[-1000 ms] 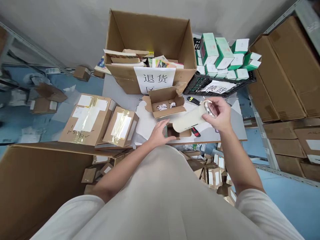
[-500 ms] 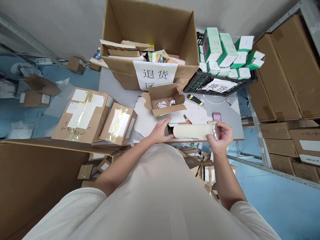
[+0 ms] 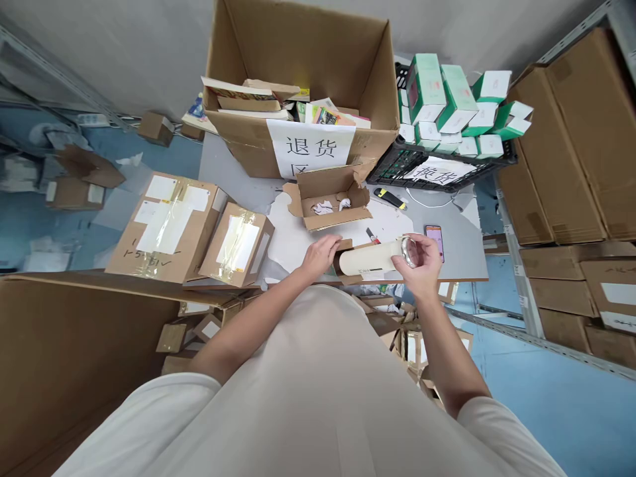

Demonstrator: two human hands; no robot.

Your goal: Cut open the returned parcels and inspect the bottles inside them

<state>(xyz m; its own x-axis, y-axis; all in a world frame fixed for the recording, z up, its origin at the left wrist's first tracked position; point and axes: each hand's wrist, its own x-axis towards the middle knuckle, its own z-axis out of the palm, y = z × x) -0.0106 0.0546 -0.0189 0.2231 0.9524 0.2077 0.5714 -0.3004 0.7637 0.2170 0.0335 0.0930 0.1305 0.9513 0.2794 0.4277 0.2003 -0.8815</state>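
Cream bottle (image 3: pixel 370 259) held by right hand (image 3: pixel 424 268), apparently half-curled.

- Your right hand (image 3: pixel 422 265) grips the cream bottle (image 3: pixel 370 259) by its silvery end.
- Your left hand (image 3: pixel 319 257) touches a small box (image 3: pixel 350 280) at the bottle's other end.
- Nearby lies a phone (image 3: pixel 436 242).

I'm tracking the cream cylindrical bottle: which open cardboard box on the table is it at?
The small brown cardboard box at the left hand: the bottle has its end at the opening. The others hold crumpled white paper or colourful books.
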